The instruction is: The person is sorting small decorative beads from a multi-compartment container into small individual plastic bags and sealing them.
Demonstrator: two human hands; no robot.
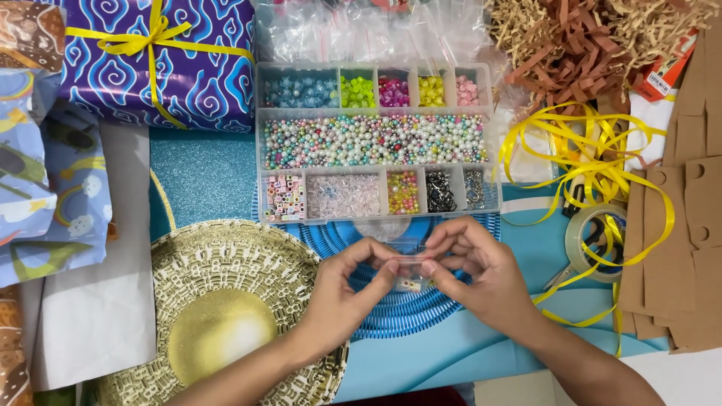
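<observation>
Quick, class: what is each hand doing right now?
Left hand: fingers pinched on one end of a small clear plastic bag.
Right hand: pinched on the bag's other end.

Tiny bag (pixel 410 262) in my grip is thin clear plastic, glossy and crinkly. Just past my fingers, the bead organizer (pixel 262 143) is clear hard plastic, with shiny pearly beads (pixel 372 140) inside. Left of my grip, the gold plate (pixel 226 301) has a glittery, rough-looking finish. To the right: satiny yellow ribbon (pixel 594 158), glossy clear tape roll (pixel 594 244), matt brown card (pixel 688 256).
</observation>
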